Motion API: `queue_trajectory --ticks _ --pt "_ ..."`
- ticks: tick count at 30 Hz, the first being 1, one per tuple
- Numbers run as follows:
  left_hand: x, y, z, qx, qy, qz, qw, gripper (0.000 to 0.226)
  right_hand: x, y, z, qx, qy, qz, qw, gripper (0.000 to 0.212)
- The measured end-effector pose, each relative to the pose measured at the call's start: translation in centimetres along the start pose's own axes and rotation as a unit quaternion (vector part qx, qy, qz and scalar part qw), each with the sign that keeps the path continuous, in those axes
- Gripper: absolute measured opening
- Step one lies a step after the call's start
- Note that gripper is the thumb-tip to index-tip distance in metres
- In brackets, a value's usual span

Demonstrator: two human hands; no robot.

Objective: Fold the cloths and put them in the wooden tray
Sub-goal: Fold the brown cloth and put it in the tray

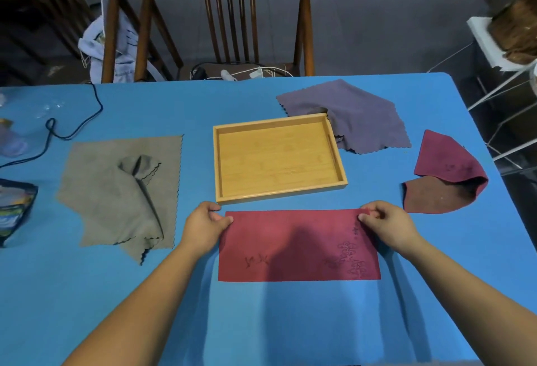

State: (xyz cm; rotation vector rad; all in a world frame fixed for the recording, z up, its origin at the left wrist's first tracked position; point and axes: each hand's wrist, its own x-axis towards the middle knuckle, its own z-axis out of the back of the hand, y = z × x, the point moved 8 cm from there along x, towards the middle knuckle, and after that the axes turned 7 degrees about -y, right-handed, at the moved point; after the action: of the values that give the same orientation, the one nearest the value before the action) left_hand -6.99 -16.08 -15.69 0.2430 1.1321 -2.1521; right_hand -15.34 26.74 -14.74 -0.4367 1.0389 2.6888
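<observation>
A red cloth point(296, 246) lies flat on the blue table, folded into a wide rectangle just in front of the wooden tray point(216, 162), which holds nothing. My left hand point(203, 226) pinches the cloth's far left corner. My right hand point(386, 224) pinches its far right corner. A rumpled grey-brown cloth point(116, 194) lies to the left. A purple cloth point(363, 115) lies behind the tray's right side, touching it. A dark red cloth point(444, 179), loosely doubled over, lies at the right.
A black cable point(72, 130) loops across the table's far left, near clear plastic items point(17, 133) and a printed packet point(14, 208). Two wooden chairs point(226, 17) stand behind the table. The table's right edge point(476, 133) drops off beside a wire rack.
</observation>
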Motion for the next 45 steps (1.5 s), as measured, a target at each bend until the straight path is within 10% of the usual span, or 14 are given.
queue_trajectory --ticks 11,17,20,25,31,34,41,45 --pt "-3.3 -1.3 3.3 -0.041 0.080 -0.151 0.984 0.018 -4.9 3.5 3.4 -0.074 0.006 0.255 0.964 0.021" --pt "-10.8 1.3 2.5 0.237 0.070 -0.410 0.878 0.020 -10.7 0.6 2.1 -0.260 0.001 0.423 0.868 0.018" --pt "-11.3 2.2 1.5 0.292 0.045 -0.450 0.843 0.060 -11.0 -0.3 0.7 -0.306 -0.001 0.458 0.835 0.021" --pt "-11.3 2.6 0.9 0.317 0.061 -0.479 0.816 0.051 -11.1 -0.5 0.2 -0.327 0.020 0.459 0.826 0.010" --pt "-8.0 2.8 3.0 0.184 -0.007 -0.238 0.954 0.016 -9.4 -0.2 1.5 -0.214 -0.012 0.284 0.935 0.028" --pt "-6.5 2.9 1.8 0.227 0.040 -0.194 0.953 0.038 -7.7 -0.1 0.0 -0.223 0.038 0.227 0.947 0.048" --pt "-6.1 2.1 1.6 0.080 0.129 -0.068 0.986 0.017 -6.3 -0.4 -0.4 -0.151 0.093 0.124 0.976 0.021" --pt "-8.1 -1.1 1.8 -0.012 0.173 0.002 0.985 0.023 -7.3 1.0 0.1 -0.227 0.006 0.138 0.964 0.028"
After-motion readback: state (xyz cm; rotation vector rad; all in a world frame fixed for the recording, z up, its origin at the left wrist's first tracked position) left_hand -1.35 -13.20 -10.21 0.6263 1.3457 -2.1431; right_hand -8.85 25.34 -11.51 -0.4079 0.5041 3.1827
